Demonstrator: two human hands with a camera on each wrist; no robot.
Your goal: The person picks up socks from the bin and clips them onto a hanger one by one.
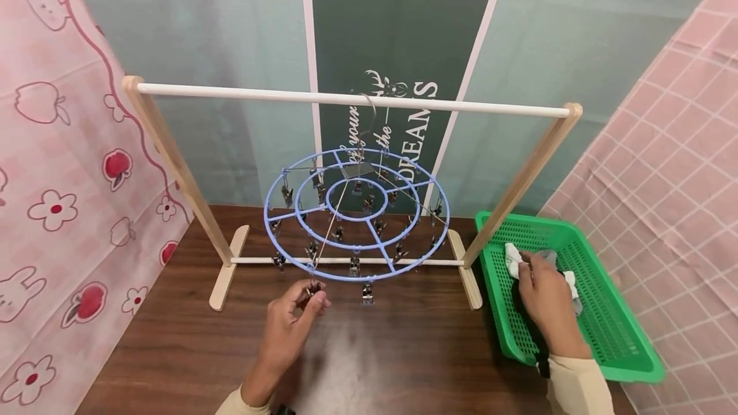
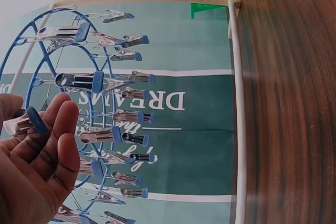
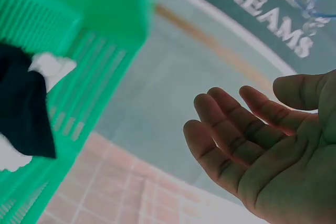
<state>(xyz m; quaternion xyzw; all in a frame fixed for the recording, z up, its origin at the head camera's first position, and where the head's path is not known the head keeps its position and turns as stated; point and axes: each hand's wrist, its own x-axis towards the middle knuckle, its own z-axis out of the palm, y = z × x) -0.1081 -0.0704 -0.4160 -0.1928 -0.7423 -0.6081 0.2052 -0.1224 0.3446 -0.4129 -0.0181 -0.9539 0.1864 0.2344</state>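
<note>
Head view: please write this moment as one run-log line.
left hand: pinches clip; right hand: over green basket; ring hanger: hangs from white bar

Two plain cream sleeves (image 1: pixel 579 386), a small black band (image 1: pixel 542 365) beside the right one

The hanger (image 1: pixel 359 219) is blue, the basket (image 1: pixel 614 333) green (the cloth (image 1: pixel 663 223) white-gridded pink).

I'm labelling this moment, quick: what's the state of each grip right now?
Left grip: closed, holding a blue-tipped metal clip.
Right grip: open, holding nothing, by the green basket.
</note>
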